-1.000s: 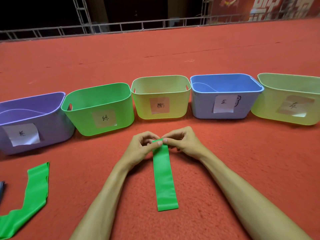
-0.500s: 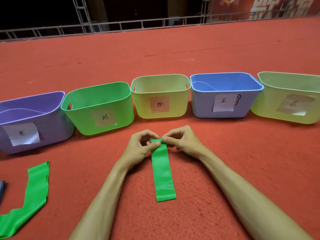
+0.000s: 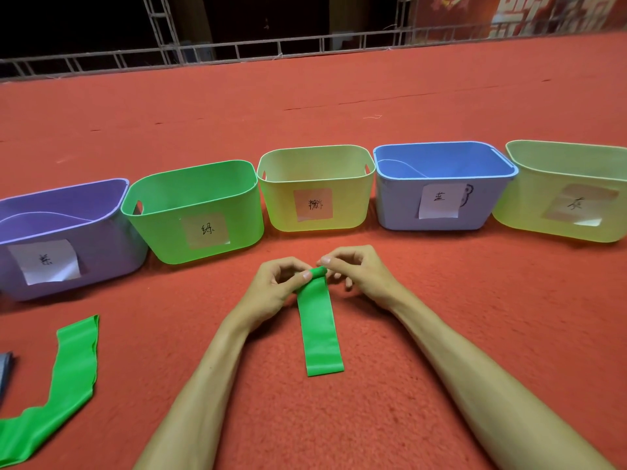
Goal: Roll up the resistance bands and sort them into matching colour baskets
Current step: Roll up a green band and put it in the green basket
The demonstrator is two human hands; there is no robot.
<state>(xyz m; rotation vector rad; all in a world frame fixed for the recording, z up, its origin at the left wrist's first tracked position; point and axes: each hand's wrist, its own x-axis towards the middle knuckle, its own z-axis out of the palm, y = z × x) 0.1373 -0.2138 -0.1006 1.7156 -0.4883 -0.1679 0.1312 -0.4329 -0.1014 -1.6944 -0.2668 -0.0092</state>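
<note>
1. Nearest, the free tail of the green band (image 3: 322, 334) lies flat on the red carpet (image 3: 441, 334). Its far end is wound into a small roll (image 3: 319, 271).
2. Left hand (image 3: 274, 290) and right hand (image 3: 359, 273) each pinch one side of that roll between thumb and fingers. Both are clenched on the band.
3. Probable fault: the roll is only a few turns thick, so a slackened pinch would likely let the elastic spring open. Uneven turning by the two hands could skew the roll into a cone.
4. At left, well apart, a second green band (image 3: 73, 368) lies unrolled and curved. A dark grey item (image 3: 5, 368) is cut off by the frame edge and cannot be identified.
5. Beyond the hands stands a row of five baskets, each with a handwritten paper label: purple basket (image 3: 112, 245), 紫; green basket (image 3: 159, 232), 绿; yellow basket (image 3: 281, 212), 粉; blue basket (image 3: 400, 212), 蓝; pale yellow-green basket (image 3: 529, 212), apparently 灰.
6. Sorting hazard: two basket labels name colours other than their plastic, and the yellow basket stands just beside the green one, so a careless drop could land wrongly.
7. Farthest, a metal rail (image 3: 305, 45) borders the carpet. A red banner (image 3: 543, 11) bears large characters, cropped and unreadable.
</note>
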